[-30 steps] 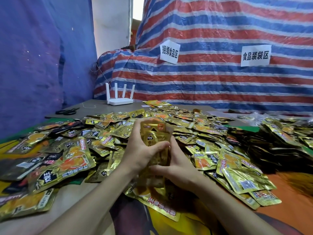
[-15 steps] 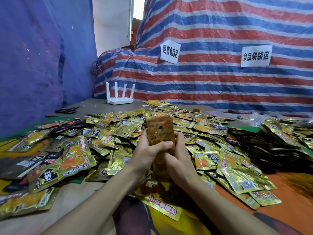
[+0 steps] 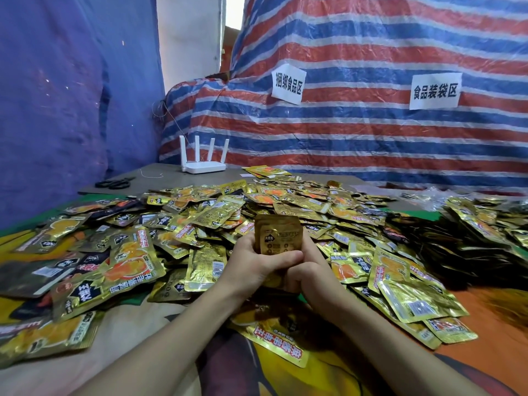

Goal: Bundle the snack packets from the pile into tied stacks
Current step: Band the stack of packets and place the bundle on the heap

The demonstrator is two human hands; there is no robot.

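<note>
This looks like a makeshift food-packing workroom rather than a home or shop. The walls are hung sheeting: a red, white and blue striped tarpaulin (image 3: 371,144) across the back and right, and a blue sheet (image 3: 57,110) on the left, with a strip of bare white wall (image 3: 188,38) showing between them. Two printed paper signs mark work zones on the tarpaulin, one (image 3: 288,83) reading 捆绑食品区 and the other (image 3: 433,91) 食品装袋区. The tabletop (image 3: 160,181) carries a broad heap of gold foil snack packets (image 3: 285,201), with a second heap (image 3: 480,224) just to its right. Black scissors (image 3: 114,183) and a white four-antenna router (image 3: 204,167) sit at the far edge.
</note>
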